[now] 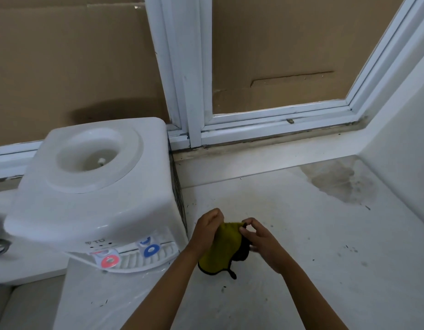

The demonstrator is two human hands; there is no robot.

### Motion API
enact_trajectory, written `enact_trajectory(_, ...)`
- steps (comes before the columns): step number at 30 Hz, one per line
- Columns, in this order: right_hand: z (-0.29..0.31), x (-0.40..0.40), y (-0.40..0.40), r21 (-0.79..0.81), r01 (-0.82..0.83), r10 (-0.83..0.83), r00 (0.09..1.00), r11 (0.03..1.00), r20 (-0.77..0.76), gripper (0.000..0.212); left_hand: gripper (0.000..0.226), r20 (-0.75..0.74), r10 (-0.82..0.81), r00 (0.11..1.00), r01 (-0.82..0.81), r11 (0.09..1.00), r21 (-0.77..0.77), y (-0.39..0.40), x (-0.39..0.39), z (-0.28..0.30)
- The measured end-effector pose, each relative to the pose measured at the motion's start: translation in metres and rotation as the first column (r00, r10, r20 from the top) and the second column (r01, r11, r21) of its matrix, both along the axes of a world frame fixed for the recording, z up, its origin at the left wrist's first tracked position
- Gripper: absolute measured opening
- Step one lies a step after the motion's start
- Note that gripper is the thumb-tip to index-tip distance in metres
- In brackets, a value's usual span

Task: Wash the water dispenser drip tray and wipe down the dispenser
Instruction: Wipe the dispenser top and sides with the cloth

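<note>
Water dispenser: white tabletop unit, standing at the left of the counter, back against the window frame, bottle well on top open and without a bottle. Drip tray seated at the foot of the front, under the red tap and the blue tap. Yellow cloth with dark edging held above the counter just right of the dispenser, near its lower right corner but apart from it.

Left hand curled round the upper left of the cloth, gripping it. Right hand pinching the top right edge between thumb and finger, lower fingers against the dark side. Looks like unfolding or refolding before wiping; whether the tray is already washed, impossible to tell from here.

To do this step well:
- Fold into a flat pad, soft yellow face outward, hanging loop tucked away from the taps.
- Start at the top, round the bottle well, then work down the sides to the front panel, so grime goes downward.
- Go lightly round the tap levers; a firm push could release water.
- Steady the body with the free hand; a light unit with no bottle may slide on the counter.
- Refold to a clean face after the dark grille on the right flank.
- Keep the cloth off the stained counter patch near the corner.
</note>
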State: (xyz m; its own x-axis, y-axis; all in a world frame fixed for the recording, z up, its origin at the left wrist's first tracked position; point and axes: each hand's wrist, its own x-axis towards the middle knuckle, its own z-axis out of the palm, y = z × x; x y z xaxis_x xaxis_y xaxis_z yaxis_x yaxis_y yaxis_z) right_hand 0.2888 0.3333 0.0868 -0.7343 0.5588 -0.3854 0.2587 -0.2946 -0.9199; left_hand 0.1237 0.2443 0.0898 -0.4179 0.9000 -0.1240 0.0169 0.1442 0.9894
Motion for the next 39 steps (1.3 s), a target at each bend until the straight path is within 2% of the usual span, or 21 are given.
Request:
enact_trajectory(3, -0.008, 0.0, 0.006, 0.148, 0.096, -0.101, 0.994, 0.984, 0.031, 0.018, 0.018, -0.014, 0.012, 1.0, -0.013, 0.992, -0.129, 0.002, -0.002, -0.003)
enact_trajectory(6, -0.014, -0.001, 0.007, 0.177, 0.17, -0.171, 0.985, 0.97, -0.008, 0.015, 0.071, 0.045, -0.126, 0.991, 0.133, 0.914, -0.384, 0.002, -0.009, -0.011)
enact_trajectory(7, -0.015, -0.001, 0.006, 0.162, 0.185, -0.184, 0.983, 0.969, -0.02, 0.014, 0.079, 0.077, -0.181, 0.98, 0.197, 0.872, -0.449, 0.001, -0.012, -0.015)
enact_trajectory(8, -0.018, 0.0, 0.006, 0.159, 0.198, -0.197, 0.98, 0.967, -0.022, 0.013, 0.079, 0.094, -0.224, 0.97, 0.241, 0.843, -0.481, 0.001, -0.015, -0.021)
enact_trajectory(10, -0.028, -0.001, 0.009, 0.193, 0.214, -0.217, 0.976, 0.957, -0.009, 0.011, 0.068, 0.144, -0.214, 0.966, 0.257, 0.845, -0.469, -0.002, -0.017, -0.032)
enact_trajectory(13, -0.046, -0.01, 0.02, 0.222, 0.249, -0.266, 0.962, 0.943, 0.052, 0.012, 0.048, 0.332, -0.059, 0.942, 0.203, 0.886, -0.417, -0.005, -0.013, -0.043)
enact_trajectory(15, -0.058, -0.022, 0.028, 0.222, 0.253, -0.281, 0.954, 0.942, 0.106, 0.011, 0.038, 0.34, 0.041, 0.939, 0.107, 0.908, -0.406, 0.0, -0.009, -0.052)
enact_trajectory(17, -0.073, -0.036, 0.038, 0.242, 0.242, -0.283, 0.947, 0.94, 0.152, 0.011, 0.036, 0.257, 0.207, 0.944, -0.076, 0.895, -0.44, 0.011, -0.006, -0.065)
enact_trajectory(19, -0.089, -0.052, 0.048, 0.264, 0.247, -0.3, 0.936, 0.932, 0.183, 0.011, 0.041, 0.141, 0.352, 0.925, -0.248, 0.844, -0.476, 0.024, -0.006, -0.078)
enact_trajectory(23, -0.107, -0.08, 0.066, 0.303, 0.264, -0.33, 0.924, 0.915, 0.192, 0.01, 0.031, -0.09, 0.464, 0.881, -0.451, 0.77, -0.45, 0.048, -0.015, -0.097)
enact_trajectory(26, -0.113, -0.098, 0.081, 0.338, 0.252, -0.328, 0.925, 0.907, 0.192, 0.01, 0.021, -0.231, 0.448, 0.864, -0.504, 0.759, -0.413, 0.061, -0.027, -0.105)
enact_trajectory(28, -0.117, -0.109, 0.091, 0.363, 0.212, -0.3, 0.932, 0.907, 0.206, 0.009, 0.019, -0.267, 0.475, 0.838, -0.544, 0.76, -0.356, 0.067, -0.036, -0.11)
enact_trajectory(30, -0.122, -0.117, 0.098, 0.381, 0.19, -0.283, 0.937, 0.905, 0.204, 0.01, 0.028, -0.269, 0.496, 0.826, -0.562, 0.762, -0.323, 0.073, -0.043, -0.115)
enact_trajectory(31, -0.125, -0.12, 0.1, 0.404, 0.191, -0.288, 0.937, 0.894, 0.195, 0.018, 0.036, -0.285, 0.493, 0.822, -0.567, 0.758, -0.323, 0.074, -0.044, -0.117)
enact_trajectory(33, -0.133, -0.12, 0.099, 0.55, 0.179, -0.335, 0.921, 0.816, 0.198, 0.032, 0.048, -0.414, 0.443, 0.795, -0.581, 0.751, -0.314, 0.073, -0.043, -0.123)
enact_trajectory(36, -0.146, -0.108, 0.083, 0.762, 0.045, -0.313, 0.926, 0.646, 0.211, 0.033, 0.039, -0.627, 0.258, 0.735, -0.504, 0.826, -0.251, 0.059, -0.033, -0.135)
enact_trajectory(38, -0.152, -0.099, 0.07, 0.797, -0.074, -0.272, 0.918, 0.6, 0.29, 0.038, 0.038, -0.635, 0.188, 0.75, -0.442, 0.855, -0.269, 0.046, -0.022, -0.138)
enact_trajectory(39, -0.156, -0.095, 0.064, 0.8, -0.145, -0.259, 0.899, 0.582, 0.352, 0.041, 0.046, -0.645, 0.161, 0.747, -0.429, 0.858, -0.282, 0.041, -0.018, -0.142)
